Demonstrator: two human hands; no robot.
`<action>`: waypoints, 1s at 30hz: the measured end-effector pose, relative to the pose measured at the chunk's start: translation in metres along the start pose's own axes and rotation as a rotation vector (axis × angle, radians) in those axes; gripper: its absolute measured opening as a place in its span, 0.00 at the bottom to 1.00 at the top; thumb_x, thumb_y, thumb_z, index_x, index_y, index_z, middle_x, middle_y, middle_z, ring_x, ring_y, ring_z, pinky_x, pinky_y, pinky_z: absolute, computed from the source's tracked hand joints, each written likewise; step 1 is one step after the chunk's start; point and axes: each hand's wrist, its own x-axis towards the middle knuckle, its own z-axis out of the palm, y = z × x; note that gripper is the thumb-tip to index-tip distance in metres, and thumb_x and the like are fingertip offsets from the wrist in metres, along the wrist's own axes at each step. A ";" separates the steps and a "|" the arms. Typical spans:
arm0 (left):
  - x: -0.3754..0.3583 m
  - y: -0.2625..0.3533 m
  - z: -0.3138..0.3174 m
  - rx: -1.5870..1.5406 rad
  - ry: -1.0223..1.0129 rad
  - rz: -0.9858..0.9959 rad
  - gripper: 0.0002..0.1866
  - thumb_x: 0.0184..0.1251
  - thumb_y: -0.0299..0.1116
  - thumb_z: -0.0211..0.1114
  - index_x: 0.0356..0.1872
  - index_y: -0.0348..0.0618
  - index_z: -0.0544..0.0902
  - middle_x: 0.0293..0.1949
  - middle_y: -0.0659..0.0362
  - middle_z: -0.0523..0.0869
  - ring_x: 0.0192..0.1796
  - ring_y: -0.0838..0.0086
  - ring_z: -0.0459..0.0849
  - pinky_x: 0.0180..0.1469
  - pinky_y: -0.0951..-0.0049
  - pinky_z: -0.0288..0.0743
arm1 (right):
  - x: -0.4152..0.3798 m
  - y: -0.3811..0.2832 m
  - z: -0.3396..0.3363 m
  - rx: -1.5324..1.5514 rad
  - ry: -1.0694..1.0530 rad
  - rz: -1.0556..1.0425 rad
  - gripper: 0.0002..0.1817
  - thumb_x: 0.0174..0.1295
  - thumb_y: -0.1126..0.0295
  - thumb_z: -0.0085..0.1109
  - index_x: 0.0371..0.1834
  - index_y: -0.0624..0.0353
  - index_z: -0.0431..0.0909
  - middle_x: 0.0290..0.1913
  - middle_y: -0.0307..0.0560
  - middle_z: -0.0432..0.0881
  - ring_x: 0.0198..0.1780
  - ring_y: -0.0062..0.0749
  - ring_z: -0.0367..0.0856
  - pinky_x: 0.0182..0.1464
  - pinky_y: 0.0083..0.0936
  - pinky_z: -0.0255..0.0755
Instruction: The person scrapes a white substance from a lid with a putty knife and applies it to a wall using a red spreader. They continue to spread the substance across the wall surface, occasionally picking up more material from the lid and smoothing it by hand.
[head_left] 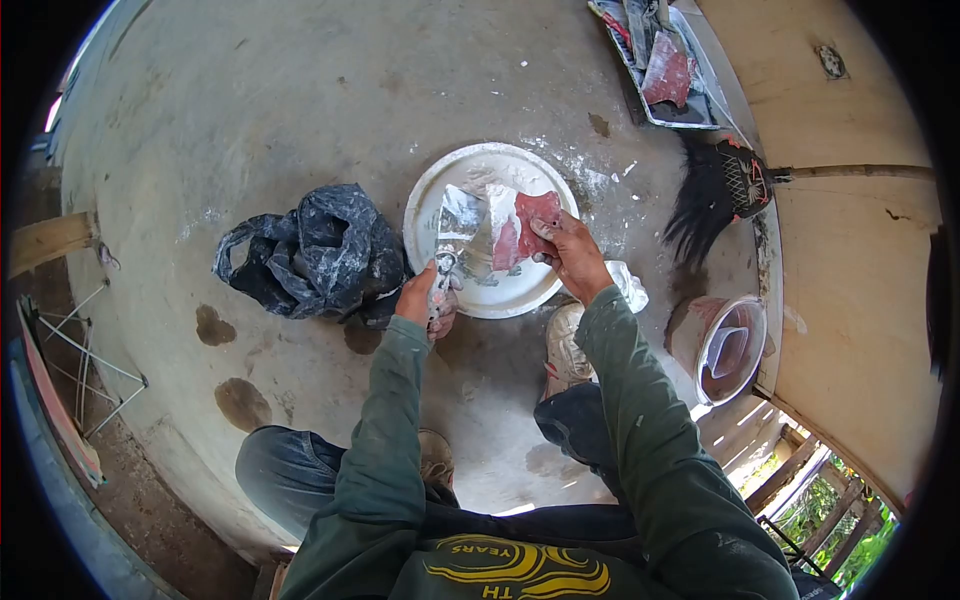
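My left hand (430, 300) is closed around the handle of a putty knife (459, 218), whose broad metal blade points away from me. In my right hand (578, 255), fingers and thumb pinch a red plastic spreader (537, 212) with white paste along its left side. The two tools are close together, the spreader just right of the blade. Beneath them lies a round white lid (437, 180) on the floor, smeared with paste. A crumpled black plastic bag (345, 245) sits left of the lid, near my left hand.
At the upper right stands a paint tray (640, 75) with tools and a red piece in it. A black-bristled broom (705, 195) leans by the wall. A paste-smeared bucket (685, 335) is at the right, and a folding metal frame (105, 370) at the left.
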 end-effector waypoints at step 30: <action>-0.007 0.018 -0.022 0.065 0.263 0.189 0.26 0.74 0.58 0.50 0.32 0.43 0.76 0.13 0.62 0.70 0.07 0.77 0.62 0.08 0.73 0.51 | 0.008 -0.029 -0.045 -1.390 0.290 -0.761 0.17 0.62 0.66 0.59 0.53 0.60 0.78 0.47 0.59 0.81 0.47 0.60 0.79 0.53 0.42 0.73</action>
